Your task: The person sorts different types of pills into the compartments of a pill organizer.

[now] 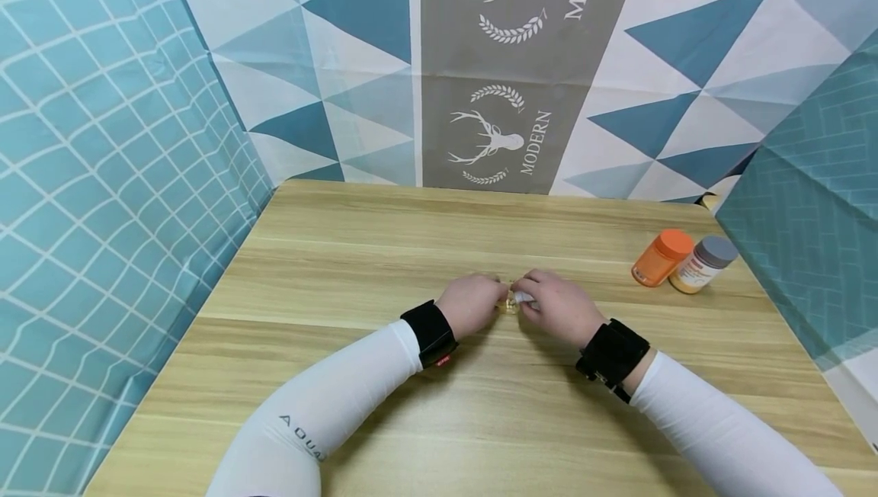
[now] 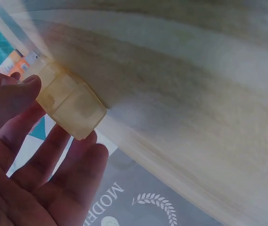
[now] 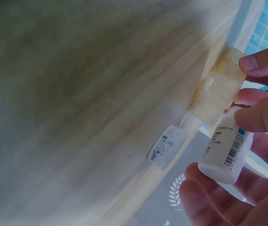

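Note:
My left hand (image 1: 471, 304) pinches a small translucent amber case (image 2: 72, 101) by its end, thumb on one side; compartment-like sections show through its walls. Close beside it, my right hand (image 1: 559, 306) grips a small white bottle (image 3: 225, 150) with a barcode label, tilted so its upper end is by the case (image 3: 216, 89). Fingers hide that end, so I cannot tell whether it is capped. A white piece with dark print (image 3: 167, 147) lies on the table near the bottle in the right wrist view; the right hand hides it in the head view.
An orange bottle (image 1: 661, 258) and a white-labelled bottle with a grey cap (image 1: 703, 264) stand side by side at the right rear of the wooden table (image 1: 384, 230). Patterned cloth (image 1: 363, 70) hangs behind the table, with tiled-pattern cloth (image 1: 103, 177) on the left.

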Available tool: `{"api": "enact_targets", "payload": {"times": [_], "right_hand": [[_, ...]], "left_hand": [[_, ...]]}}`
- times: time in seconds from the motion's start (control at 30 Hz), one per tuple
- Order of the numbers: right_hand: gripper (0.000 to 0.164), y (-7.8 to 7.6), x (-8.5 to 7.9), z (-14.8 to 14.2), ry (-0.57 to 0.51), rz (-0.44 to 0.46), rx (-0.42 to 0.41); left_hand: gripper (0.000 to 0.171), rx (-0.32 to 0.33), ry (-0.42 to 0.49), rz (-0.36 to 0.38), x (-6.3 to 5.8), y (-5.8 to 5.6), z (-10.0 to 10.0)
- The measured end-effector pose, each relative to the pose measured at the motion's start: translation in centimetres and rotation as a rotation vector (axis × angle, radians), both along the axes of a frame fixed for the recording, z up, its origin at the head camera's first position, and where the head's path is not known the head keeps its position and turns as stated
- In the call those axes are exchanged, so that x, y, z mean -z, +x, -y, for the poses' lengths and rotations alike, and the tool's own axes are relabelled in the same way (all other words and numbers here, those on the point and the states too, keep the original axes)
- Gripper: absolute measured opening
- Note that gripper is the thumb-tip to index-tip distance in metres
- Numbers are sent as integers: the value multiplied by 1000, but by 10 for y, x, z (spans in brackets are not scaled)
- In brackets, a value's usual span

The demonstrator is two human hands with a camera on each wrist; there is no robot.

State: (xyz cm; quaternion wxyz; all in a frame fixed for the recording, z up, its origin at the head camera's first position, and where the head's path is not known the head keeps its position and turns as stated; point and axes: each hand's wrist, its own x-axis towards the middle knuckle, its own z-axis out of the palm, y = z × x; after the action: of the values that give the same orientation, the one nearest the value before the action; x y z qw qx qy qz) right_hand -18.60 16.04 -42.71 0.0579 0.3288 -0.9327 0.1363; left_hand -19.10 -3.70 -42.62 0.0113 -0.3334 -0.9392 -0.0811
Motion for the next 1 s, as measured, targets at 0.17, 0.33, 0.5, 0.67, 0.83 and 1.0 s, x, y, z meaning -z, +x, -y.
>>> {"api": "enact_targets", "payload": {"times": [0.17,0.33,0.5,0.67,0.83,1.0], "right_hand": [[30,6,-1,-3,-56,67,49],[31,13,-1,-8,-149,155,104],[26,20,2,-14,-223,189,149],[20,30,-2,-16,-345,269,162],[21,44,-6,-11,-485,369,134],[22,57,-10,-3,-633,426,81]], "left_hand": [[7,-3,-1,-16,-1,2,0],[14,11,-30,-15,-5,5,1],[38,-5,-41,19,-7,8,1],[56,-88,116,80,-12,18,0],[50,-142,378,204,-20,38,-2],[41,-132,496,270,-22,50,-5]]}}
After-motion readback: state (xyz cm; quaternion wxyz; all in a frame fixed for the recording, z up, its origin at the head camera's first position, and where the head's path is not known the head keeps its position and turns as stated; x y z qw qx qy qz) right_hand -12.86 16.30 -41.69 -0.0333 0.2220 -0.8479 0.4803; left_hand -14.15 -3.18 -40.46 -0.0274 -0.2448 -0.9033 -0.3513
